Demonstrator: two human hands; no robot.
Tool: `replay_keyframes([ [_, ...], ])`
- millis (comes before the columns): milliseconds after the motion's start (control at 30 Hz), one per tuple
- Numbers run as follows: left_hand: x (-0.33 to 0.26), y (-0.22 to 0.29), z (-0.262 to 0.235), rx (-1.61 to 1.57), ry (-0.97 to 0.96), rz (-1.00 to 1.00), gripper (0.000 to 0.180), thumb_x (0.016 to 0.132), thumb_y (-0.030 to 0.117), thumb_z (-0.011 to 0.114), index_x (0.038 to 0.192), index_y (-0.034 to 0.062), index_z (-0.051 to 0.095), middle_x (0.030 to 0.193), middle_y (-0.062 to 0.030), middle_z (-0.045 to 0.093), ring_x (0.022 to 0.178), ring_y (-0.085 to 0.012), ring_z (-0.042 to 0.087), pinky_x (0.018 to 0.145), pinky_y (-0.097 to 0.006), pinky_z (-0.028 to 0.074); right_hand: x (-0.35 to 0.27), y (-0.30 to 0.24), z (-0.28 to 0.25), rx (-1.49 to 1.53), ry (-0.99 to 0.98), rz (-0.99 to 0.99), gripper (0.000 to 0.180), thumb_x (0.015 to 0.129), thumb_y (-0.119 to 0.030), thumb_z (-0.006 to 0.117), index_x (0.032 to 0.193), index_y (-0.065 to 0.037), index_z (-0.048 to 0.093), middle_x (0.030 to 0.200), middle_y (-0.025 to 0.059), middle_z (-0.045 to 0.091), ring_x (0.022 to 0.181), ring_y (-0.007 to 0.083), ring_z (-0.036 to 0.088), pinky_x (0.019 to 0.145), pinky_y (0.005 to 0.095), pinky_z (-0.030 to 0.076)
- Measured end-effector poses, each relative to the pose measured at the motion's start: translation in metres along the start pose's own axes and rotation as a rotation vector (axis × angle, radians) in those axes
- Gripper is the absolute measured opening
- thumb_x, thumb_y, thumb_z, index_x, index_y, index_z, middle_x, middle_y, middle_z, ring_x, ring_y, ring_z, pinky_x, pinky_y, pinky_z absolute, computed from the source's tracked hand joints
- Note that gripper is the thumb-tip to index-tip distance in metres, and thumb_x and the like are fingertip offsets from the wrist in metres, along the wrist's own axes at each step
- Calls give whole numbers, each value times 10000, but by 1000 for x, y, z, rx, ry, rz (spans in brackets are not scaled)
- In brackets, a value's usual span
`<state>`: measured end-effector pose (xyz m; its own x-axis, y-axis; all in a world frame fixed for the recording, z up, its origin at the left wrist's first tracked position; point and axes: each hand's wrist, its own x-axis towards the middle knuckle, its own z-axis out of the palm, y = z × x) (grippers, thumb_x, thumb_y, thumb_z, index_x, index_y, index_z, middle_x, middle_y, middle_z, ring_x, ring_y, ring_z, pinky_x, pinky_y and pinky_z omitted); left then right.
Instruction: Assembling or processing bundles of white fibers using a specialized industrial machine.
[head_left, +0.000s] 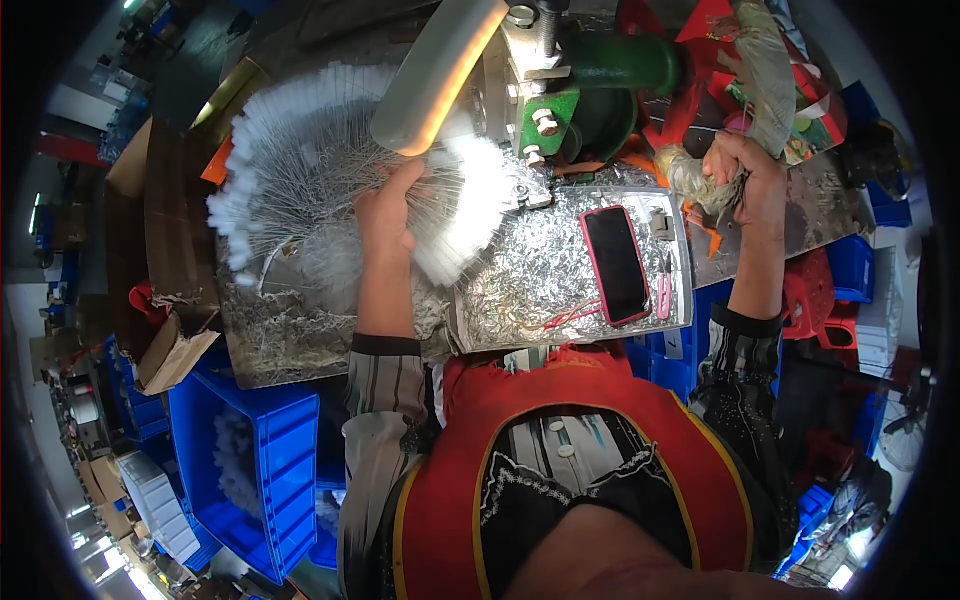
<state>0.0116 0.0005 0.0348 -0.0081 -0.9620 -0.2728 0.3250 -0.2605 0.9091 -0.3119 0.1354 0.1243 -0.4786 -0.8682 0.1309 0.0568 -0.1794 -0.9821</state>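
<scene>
Left hand: the left hand (388,215) presses flat, fingers together, on a fan of white-tipped wire pieces (300,165) spread over the table (290,340).
Right hand: the right hand (745,180) is clenched around a bundle of pale fibres (770,70), raised at the table's right.
Between the hands: a black phone (614,264) lies on a foil-covered tray (540,270).
Behind: a green machine (600,75).
Lower left: a blue crate (265,470).

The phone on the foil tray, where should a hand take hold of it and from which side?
Grip the phone across its long side edges, coming from above. It lies flat, screen up, on the foil-covered tray, so only the edges offer purchase; pink clippers crowd its right edge.
</scene>
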Motion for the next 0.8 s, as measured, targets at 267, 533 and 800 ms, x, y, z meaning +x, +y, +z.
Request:
replay_keyframes([
  [267, 2, 0, 2, -46, -87, -89, 165, 715, -7, 615, 876, -20, 584, 808, -123, 608, 658, -178, 592, 575, -269, 503, -1, 63, -6, 43, -25, -351, 204, 724, -32, 524, 528, -8, 473, 474, 68, 436, 463, 170, 455, 547, 295, 408],
  [533, 12, -22, -27, -376, -417, -131, 255, 771, -64, 483, 1021, -15, 500, 1009, -194, 561, 897, -258, 580, 749, -334, 514, -5, 4, 7, 14, 81, -38, 151, 699, -45, 562, 568, 8, 507, 470, 63, 431, 446, 172, 463, 492, 292, 391],
  [800, 4, -25, -28, -406, -370, -93, 281, 758, -79, 484, 1032, -15, 494, 1096, -201, 518, 963, -276, 548, 820, -357, 489, -4, 15, -2, 33, 92, -54, 104, 696, -39, 566, 630, 37, 538, 487, 73, 455, 449, 179, 470, 497, 294, 397],
])
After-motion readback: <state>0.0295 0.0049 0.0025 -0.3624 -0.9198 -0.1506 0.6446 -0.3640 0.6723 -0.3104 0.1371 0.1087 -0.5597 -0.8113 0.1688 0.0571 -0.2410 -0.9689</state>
